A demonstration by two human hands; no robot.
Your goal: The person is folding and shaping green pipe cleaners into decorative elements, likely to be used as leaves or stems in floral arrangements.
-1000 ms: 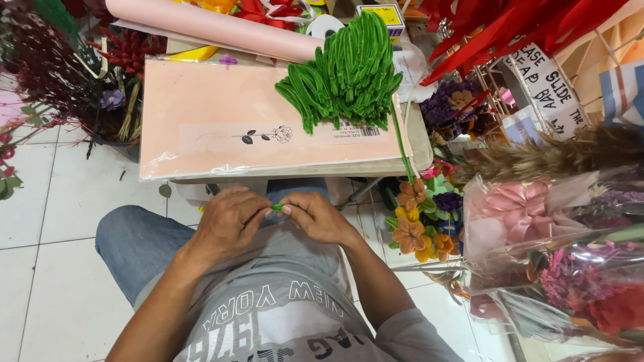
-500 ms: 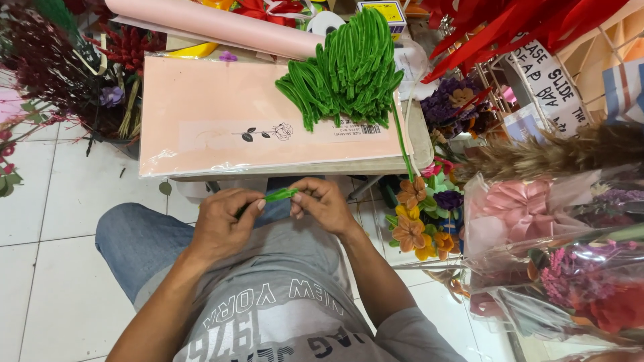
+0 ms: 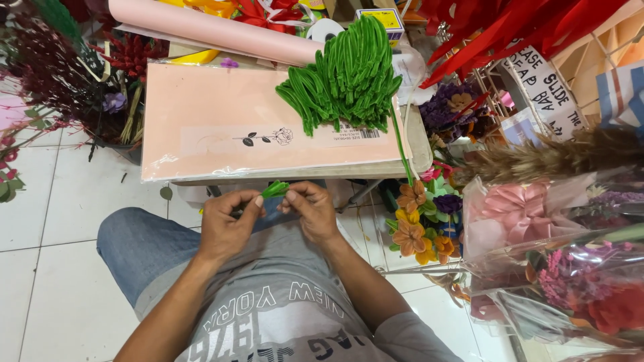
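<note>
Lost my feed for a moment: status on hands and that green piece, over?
Left hand and right hand both pinching green pipe cleaner over lap. Green pipe cleaner pile on pink sheet pack. Nothing between hands and table.

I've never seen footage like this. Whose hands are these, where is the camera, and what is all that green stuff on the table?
There is no machine here: a seated person wears a camera on the head, so you look down over the shirt and jeans at their own two hands. The left hand and right hand meet just below the table edge, and together they pinch a small green pipe cleaner piece between the fingertips. On the small table lies a flat pink paper pack in clear wrap, and on it a heap of green pipe cleaners. Behind lies a pink paper roll. To the right stand handmade flowers and wrapped bouquets.
</note>
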